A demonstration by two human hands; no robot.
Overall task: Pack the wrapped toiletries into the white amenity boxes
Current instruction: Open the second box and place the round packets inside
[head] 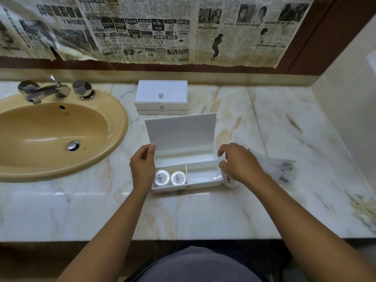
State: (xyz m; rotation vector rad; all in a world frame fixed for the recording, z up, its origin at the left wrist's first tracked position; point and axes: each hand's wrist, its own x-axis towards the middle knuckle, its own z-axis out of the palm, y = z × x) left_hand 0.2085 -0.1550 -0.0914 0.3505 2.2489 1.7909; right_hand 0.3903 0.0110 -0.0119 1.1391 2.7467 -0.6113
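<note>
An open white amenity box (203, 183) sits on the marble counter, its lid (181, 132) standing up at the back. Two round wrapped soaps (162, 177) (178, 178) lie in its left compartment; the right compartment holds nothing I can see. My left hand (142, 167) holds the box's left end, thumb at the lid's lower corner. My right hand (239, 163) hovers at the box's right end with curled fingers, gripping nothing visible. A small wrapped bottle-like item (230, 181) lies partly hidden under it. A second white amenity box (161, 97), closed, stands behind.
A tan sink (50, 137) with chrome taps (46, 89) fills the left. Several clear-wrapped toiletries (278, 165) lie to the right of my right hand. Newspaper (152, 27) covers the wall behind. A side wall (345, 98) bounds the counter's right end.
</note>
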